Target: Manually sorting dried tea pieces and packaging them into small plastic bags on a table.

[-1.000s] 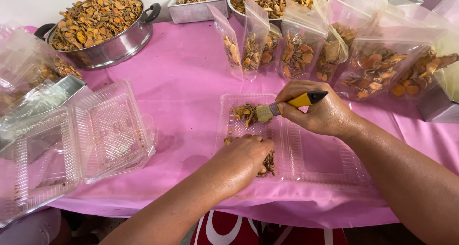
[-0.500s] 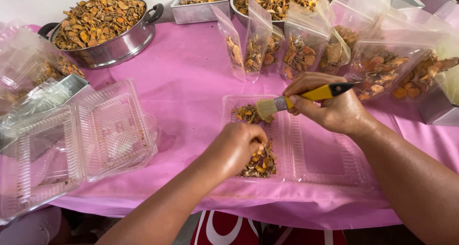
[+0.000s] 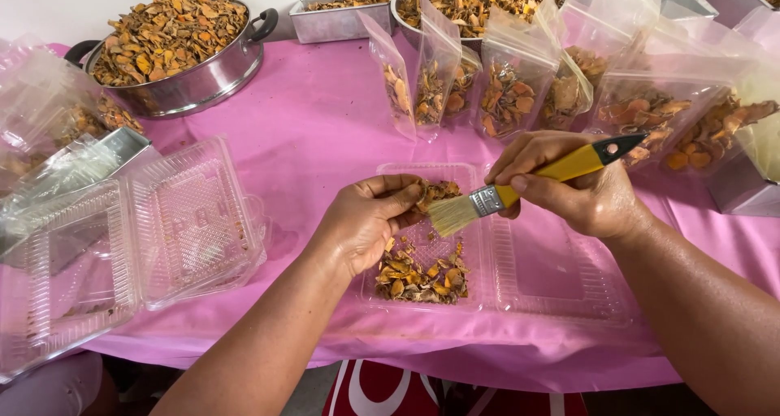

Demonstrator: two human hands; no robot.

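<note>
Yellow-handled paintbrush [image 3: 532,184], gripped in your right hand [image 3: 569,190] with its pale bristles meeting the dried orange-brown slices pinched in the fingertips of your left hand [image 3: 366,225], over the left half of an open clear clamshell tray [image 3: 552,282]. Hold the slices just above that half so that whatever you brush loose drops inside its walls, use light strokes directed away from your fingers, and let the bristle tips rather than the metal ferrule do the work, since such brittle pieces would probably chip. Beneath your left hand, a small heap of slices [image 3: 422,276] lies in the tray's near corner; the tray's right half holds nothing. To your left sit further clear clamshell trays [image 3: 130,237], open and nearly bare. Behind, a row of clear pouches [image 3: 508,91] stands upright, each part-filled with slices, and a steel pot [image 3: 175,54] with black handles is heaped with them, all on the pink tablecloth [image 3: 317,132].
</note>
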